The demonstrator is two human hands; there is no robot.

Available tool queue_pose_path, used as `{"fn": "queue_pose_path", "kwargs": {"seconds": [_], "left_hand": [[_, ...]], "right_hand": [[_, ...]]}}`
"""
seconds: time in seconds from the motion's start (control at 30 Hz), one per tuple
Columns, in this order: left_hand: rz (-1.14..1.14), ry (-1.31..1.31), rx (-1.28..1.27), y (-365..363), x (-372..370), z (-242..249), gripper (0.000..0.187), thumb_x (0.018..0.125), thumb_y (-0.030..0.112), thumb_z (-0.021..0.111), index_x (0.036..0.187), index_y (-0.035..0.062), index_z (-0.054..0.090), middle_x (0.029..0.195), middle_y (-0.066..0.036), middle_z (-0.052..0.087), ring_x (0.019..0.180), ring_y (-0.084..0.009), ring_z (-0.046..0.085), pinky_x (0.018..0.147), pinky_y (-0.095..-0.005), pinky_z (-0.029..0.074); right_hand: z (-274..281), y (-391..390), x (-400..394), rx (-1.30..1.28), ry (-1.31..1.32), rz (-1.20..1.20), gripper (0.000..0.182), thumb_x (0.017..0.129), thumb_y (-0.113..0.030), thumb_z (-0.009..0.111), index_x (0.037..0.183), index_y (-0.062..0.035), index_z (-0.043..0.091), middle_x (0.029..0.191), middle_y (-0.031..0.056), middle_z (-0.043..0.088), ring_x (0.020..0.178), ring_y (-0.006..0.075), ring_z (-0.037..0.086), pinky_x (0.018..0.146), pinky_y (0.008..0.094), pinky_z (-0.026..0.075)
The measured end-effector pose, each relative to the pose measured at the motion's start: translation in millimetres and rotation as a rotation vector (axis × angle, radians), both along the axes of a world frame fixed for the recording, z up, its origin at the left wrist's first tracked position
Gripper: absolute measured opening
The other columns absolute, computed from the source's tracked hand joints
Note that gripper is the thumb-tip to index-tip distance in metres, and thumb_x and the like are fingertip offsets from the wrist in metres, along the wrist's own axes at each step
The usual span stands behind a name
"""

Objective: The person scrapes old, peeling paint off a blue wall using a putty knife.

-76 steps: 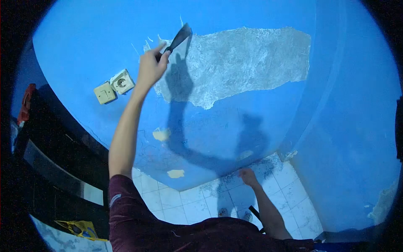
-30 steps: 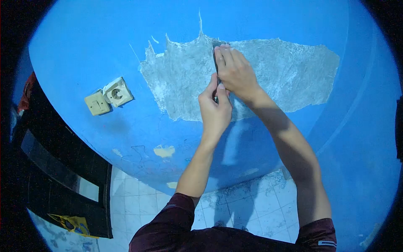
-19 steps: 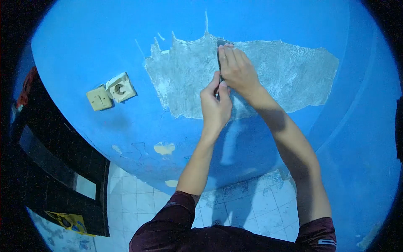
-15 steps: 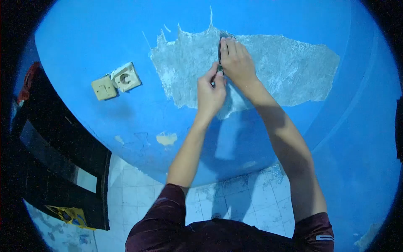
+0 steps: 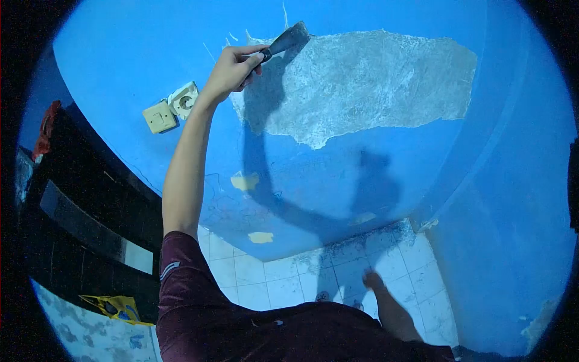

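My left hand (image 5: pixel 234 71) is raised at the upper left of the bare grey patch (image 5: pixel 368 78) on the blue wall. Its fingers are closed round the dark handle of a putty knife (image 5: pixel 289 40). The blade points up and to the right, and its wide tip overlaps the patch's ragged top edge in this view. A shadow of the hand and arm falls across the patch's left part. My right hand is out of view.
A cream light switch (image 5: pixel 159 117) and a wall socket (image 5: pixel 184 101) with a broken-looking cover sit left of the patch. Below lies a tiled floor (image 5: pixel 283 283), where a bare leg (image 5: pixel 395 314) shows. Dark furniture (image 5: pixel 84 223) stands at the left, with a yellow bag (image 5: pixel 114 306) near it.
Both hands were together on the putty knife at the patch. My right hand has let go and left the view. The left has moved up and left with the knife.
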State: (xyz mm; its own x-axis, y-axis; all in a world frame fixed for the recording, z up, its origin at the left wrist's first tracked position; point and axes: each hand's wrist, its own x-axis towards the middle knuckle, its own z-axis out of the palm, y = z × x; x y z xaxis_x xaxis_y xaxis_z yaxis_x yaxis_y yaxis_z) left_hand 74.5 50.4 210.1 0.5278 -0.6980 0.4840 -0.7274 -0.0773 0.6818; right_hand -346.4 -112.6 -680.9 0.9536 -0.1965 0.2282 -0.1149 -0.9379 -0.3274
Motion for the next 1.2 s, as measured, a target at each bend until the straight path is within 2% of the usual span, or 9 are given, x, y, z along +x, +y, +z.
{"fn": "queue_pose_path", "kwargs": {"seconds": [0.07, 0.3, 0.53, 0.67, 0.7, 0.73, 0.8, 0.93, 1.2], "left_hand": [[-0.006, -0.052, 0.027, -1.8, -2.0, 7.4, 0.031, 0.095, 0.015, 0.055, 0.125, 0.01, 0.064, 0.067, 0.0, 0.059, 0.046, -0.0036, 0.042, 0.036, -0.0204, 0.029], [0.018, -0.123, 0.101, -13.7, -7.5, 15.4, 0.033, 0.096, 0.02, 0.056, 0.127, 0.0114, 0.063, 0.068, 0.001, 0.058, 0.048, -0.0035, 0.043, 0.037, -0.0195, 0.03], [0.097, 0.013, -0.091, -26.6, -22.1, -33.9, 0.032, 0.097, 0.019, 0.054, 0.125, 0.0079, 0.063, 0.072, 0.0, 0.057, 0.048, -0.0062, 0.046, 0.038, -0.0222, 0.032], [0.006, 0.294, -0.29, -44.1, -44.7, -88.3, 0.03, 0.097, 0.017, 0.05, 0.123, 0.0042, 0.059, 0.068, -0.001, 0.056, 0.047, -0.0093, 0.05, 0.039, -0.027, 0.037], [-0.013, 0.319, -0.314, -49.9, -51.6, -96.5, 0.03, 0.097, 0.016, 0.049, 0.123, 0.0032, 0.058, 0.068, -0.001, 0.055, 0.047, -0.0094, 0.05, 0.039, -0.0269, 0.037], [-0.023, 0.332, -0.348, -59.6, -51.6, -104.6, 0.028, 0.098, 0.015, 0.048, 0.121, 0.0023, 0.058, 0.067, -0.001, 0.055, 0.046, -0.0093, 0.049, 0.038, -0.0268, 0.037], [-0.019, 0.376, -0.405, -73.2, -62.3, -109.4, 0.028, 0.098, 0.014, 0.047, 0.121, 0.0014, 0.057, 0.067, -0.001, 0.055, 0.046, -0.0093, 0.048, 0.037, -0.0274, 0.037], [-0.016, 0.401, -0.501, -91.8, -74.1, -109.8, 0.029, 0.098, 0.012, 0.046, 0.121, -0.0024, 0.056, 0.068, -0.002, 0.055, 0.046, -0.0096, 0.049, 0.037, -0.0279, 0.037], [0.008, 0.456, -0.56, -110.3, -89.8, -103.7, 0.035, 0.098, 0.009, 0.042, 0.131, -0.0014, 0.05, 0.067, -0.001, 0.051, 0.044, -0.0083, 0.042, 0.035, -0.0272, 0.032]], "right_hand": [[62.5, 51.1, -128.1, 0.432, 0.78, -0.231, 0.035, 0.088, -0.029, 0.054, 0.111, -0.0047, 0.064, 0.111, 0.0184, 0.064, 0.103, 0.0364, 0.06, 0.097, 0.0535, 0.043], [130.1, 96.8, -271.1, 0.801, 1.03, -0.576, 0.044, 0.091, -0.034, 0.052, 0.123, -0.0047, 0.055, 0.122, 0.0194, 0.057, 0.112, 0.0361, 0.055, 0.101, 0.0511, 0.04], [108.4, 88.4, -244.6, 0.751, 1.035, -0.502, 0.054, 0.093, -0.039, 0.05, 0.135, -0.0046, 0.047, 0.133, 0.0204, 0.05, 0.121, 0.0359, 0.049, 0.105, 0.0488, 0.038], [65.6, -6.9, -92.5, 0.197, 0.939, -0.14, 0.061, 0.094, -0.042, 0.049, 0.142, -0.0045, 0.042, 0.14, 0.021, 0.046, 0.126, 0.0357, 0.046, 0.108, 0.0474, 0.036], [159.0, -36.5, -11.3, 0.314, 0.831, -0.256, 0.069, 0.088, -0.048, 0.056, 0.136, 0.0004, 0.046, 0.136, 0.025, 0.048, 0.126, 0.0402, 0.046, 0.106, 0.0489, 0.036], [215.9, -52.0, 48.8, 0.013, 0.174, -0.26, 0.063, 0.09, -0.038, 0.056, 0.137, 0.0009, 0.043, 0.131, 0.0259, 0.051, 0.125, 0.0413, 0.046, 0.107, 0.0485, 0.034], [439.9, -56.3, 156.6, 0.09, -0.316, -0.212, 0.055, 0.09, -0.023, 0.058, 0.136, 0.004, 0.041, 0.135, 0.0269, 0.047, 0.125, 0.0422, 0.044, 0.106, 0.0489, 0.035], [692.7, -49.1, 261.5, -0.117, -0.901, -0.132, 0.062, 0.082, -0.008, 0.066, 0.138, 0.0019, 0.04, 0.134, 0.0238, 0.048, 0.125, 0.0397, 0.045, 0.106, 0.0432, 0.038], [800.2, -73.0, 321.3, -0.729, -0.946, -0.002, 0.051, 0.079, -0.011, 0.062, 0.126, 0.0042, 0.051, 0.128, 0.0193, 0.054, 0.117, 0.0337, 0.054, 0.1, 0.039, 0.045]]}}
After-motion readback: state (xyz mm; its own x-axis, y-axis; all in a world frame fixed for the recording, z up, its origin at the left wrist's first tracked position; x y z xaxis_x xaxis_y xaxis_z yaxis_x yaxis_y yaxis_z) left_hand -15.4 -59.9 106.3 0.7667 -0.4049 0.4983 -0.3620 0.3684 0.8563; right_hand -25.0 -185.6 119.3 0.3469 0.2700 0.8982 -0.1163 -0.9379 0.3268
